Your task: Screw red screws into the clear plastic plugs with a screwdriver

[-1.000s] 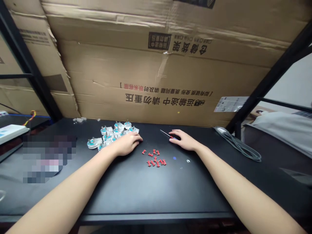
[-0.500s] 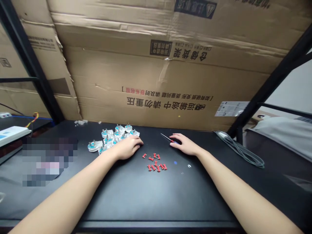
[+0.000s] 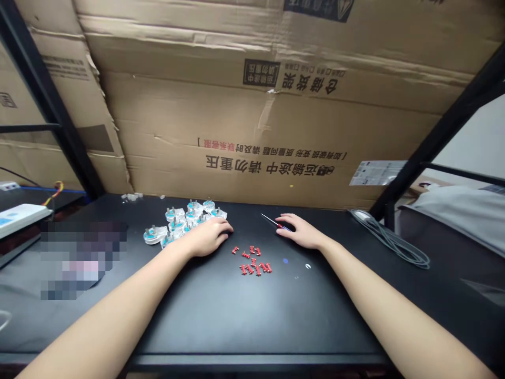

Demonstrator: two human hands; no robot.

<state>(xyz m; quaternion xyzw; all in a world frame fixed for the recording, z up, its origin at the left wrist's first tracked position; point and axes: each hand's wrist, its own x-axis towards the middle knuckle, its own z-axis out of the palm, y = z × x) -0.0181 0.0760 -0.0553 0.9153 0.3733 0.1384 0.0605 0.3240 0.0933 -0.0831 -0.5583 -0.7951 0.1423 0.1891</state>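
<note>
My left hand (image 3: 209, 236) rests palm down on the black table, its fingers loosely stretched and nothing seen in them. Just behind and left of it stand several clear plugs (image 3: 173, 225) with metal prongs up and turquoise insides; the hand and forearm cover some. My right hand (image 3: 300, 232) lies on the table with thumb and fingers apart. Between them lies a screwdriver (image 3: 279, 226), its thin shaft pointing away to the left; the palm hides the end of its red and blue handle. Several small red parts (image 3: 253, 261) with metal ends lie between my hands, touching neither.
A blue disc (image 3: 285, 261) and a small white piece (image 3: 308, 266) lie near my right forearm. A coiled grey cable (image 3: 390, 245) is at the right. Cardboard (image 3: 236, 116) stands behind the table (image 3: 244, 321), with black frame posts at both sides. White scraps (image 3: 132, 197) lie at the back left.
The view has shifted very slightly. Both hands, the screwdriver and the red parts keep their places on the table.
</note>
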